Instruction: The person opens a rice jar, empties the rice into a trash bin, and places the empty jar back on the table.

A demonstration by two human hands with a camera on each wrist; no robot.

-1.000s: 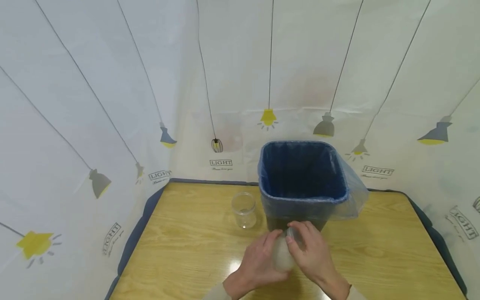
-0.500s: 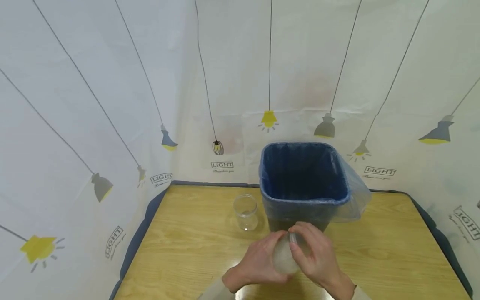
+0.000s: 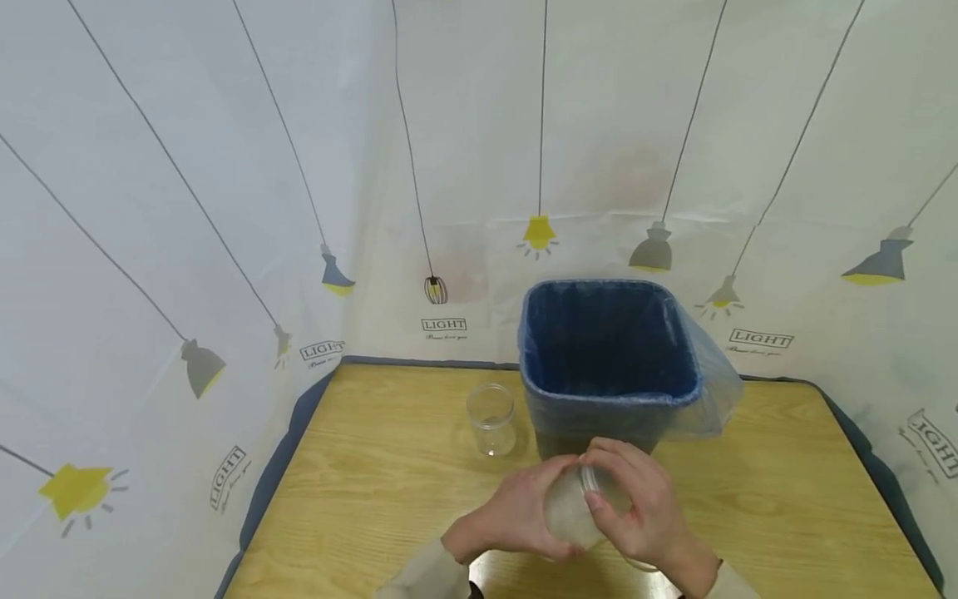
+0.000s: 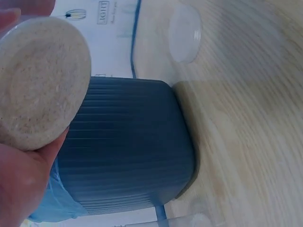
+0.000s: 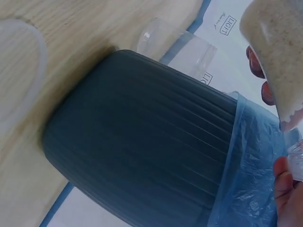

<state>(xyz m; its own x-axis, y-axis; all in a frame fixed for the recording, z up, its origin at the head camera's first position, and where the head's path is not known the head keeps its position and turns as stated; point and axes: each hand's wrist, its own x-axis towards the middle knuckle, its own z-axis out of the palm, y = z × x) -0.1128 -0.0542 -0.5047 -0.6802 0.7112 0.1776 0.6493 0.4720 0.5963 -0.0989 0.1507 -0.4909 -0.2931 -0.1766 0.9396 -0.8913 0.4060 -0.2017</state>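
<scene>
Just in front of the bin, my left hand [image 3: 516, 516] grips a clear plastic jar [image 3: 567, 512] holding pale, grainy contents. The jar is tilted, its mouth end turned to the right. My right hand [image 3: 636, 507] curls its fingers and thumb round that end. In the left wrist view the jar's round base [image 4: 42, 82] faces the camera. The right wrist view shows right fingers [image 5: 282, 182] on a clear ridged piece [image 5: 297, 161]; whether it is the jar's rim or a separate part, I cannot tell. A translucent round lid [image 4: 184, 34] lies on the table.
A dark bin [image 3: 609, 408] with a blue liner stands right behind the hands. To its left stands an upright clear jar [image 3: 491, 420]. White cloth [image 3: 636, 125] printed with lamps hangs behind and beside the wooden table [image 3: 374, 466].
The jar in my hands has tilted more to the right, and its rim shows more between them. My right hand has shifted slightly right. A pale lid edge now shows below it.
</scene>
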